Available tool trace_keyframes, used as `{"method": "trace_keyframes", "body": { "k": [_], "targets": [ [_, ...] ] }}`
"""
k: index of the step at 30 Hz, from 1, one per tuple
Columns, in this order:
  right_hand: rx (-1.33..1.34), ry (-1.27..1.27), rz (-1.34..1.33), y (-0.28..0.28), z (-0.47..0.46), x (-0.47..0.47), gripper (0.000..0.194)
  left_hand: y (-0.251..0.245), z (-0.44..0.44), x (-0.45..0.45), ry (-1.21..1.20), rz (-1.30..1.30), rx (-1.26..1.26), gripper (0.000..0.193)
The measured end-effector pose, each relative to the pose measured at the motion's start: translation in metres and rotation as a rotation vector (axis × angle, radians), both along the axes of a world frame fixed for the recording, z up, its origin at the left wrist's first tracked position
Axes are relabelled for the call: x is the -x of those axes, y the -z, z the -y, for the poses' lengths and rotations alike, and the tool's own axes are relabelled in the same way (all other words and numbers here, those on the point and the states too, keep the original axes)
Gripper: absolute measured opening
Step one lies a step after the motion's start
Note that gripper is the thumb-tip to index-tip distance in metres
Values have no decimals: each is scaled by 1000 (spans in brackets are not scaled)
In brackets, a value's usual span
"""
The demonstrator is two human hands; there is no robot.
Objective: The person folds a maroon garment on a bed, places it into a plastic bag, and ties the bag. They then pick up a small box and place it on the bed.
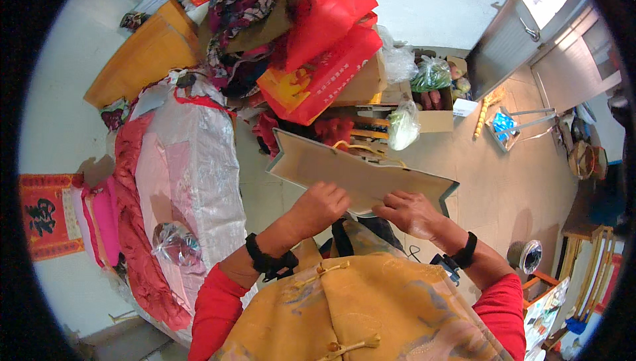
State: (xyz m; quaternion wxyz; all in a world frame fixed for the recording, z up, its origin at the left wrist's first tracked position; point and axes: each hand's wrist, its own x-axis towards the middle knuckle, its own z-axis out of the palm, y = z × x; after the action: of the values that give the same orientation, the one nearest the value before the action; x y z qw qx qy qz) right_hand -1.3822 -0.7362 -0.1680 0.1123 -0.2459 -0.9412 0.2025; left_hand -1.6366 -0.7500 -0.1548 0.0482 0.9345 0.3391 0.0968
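Note:
In front of my body I hold a large paper carrier bag by its near rim, looking down into its brown inside. Its mouth is spread apart, and a yellow cord handle shows at the far rim. My left hand pinches the near rim left of its middle, with the fingers curled over the edge. Farther right, my right hand grips the same rim. Nothing else can be made out in either hand, and the bag's outer sides and bottom are hidden.
Red gift bags are piled beyond the paper bag. To the left lies a bed under plastic sheeting. A cardboard box of produce stands at the far right, near an open door and a long-handled dustpan.

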Motion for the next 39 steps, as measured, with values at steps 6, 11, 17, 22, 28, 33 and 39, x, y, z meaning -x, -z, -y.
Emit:
{"method": "trace_keyframes", "body": {
  "k": [6, 11, 17, 22, 28, 33, 39],
  "targets": [
    [23, -118, -2, -2, 10, 13, 26, 4, 34, 10, -130, -56, 6, 11],
    [100, -133, 42, -5, 5, 25, 37, -4, 45, 23, -253, -53, -62, 6],
    [93, -141, -35, -11, -37, 37, 35, -9, 50, 52, -472, -52, -84, 9],
    [146, -170, -88, -15, -71, 41, 33, -16, 60, 70, -611, -115, -55, 9],
    [199, -337, -182, -28, -102, 86, 28, -27, 80, 90, -758, -145, -143, 7],
    [191, -527, -158, -70, -112, 166, 27, -44, 134, 116, -961, -126, -141, 8],
    [-23, -642, -379, -110, -78, 291, 27, -62, 209, 147, -1204, -156, -158, 15]
  ]
}}
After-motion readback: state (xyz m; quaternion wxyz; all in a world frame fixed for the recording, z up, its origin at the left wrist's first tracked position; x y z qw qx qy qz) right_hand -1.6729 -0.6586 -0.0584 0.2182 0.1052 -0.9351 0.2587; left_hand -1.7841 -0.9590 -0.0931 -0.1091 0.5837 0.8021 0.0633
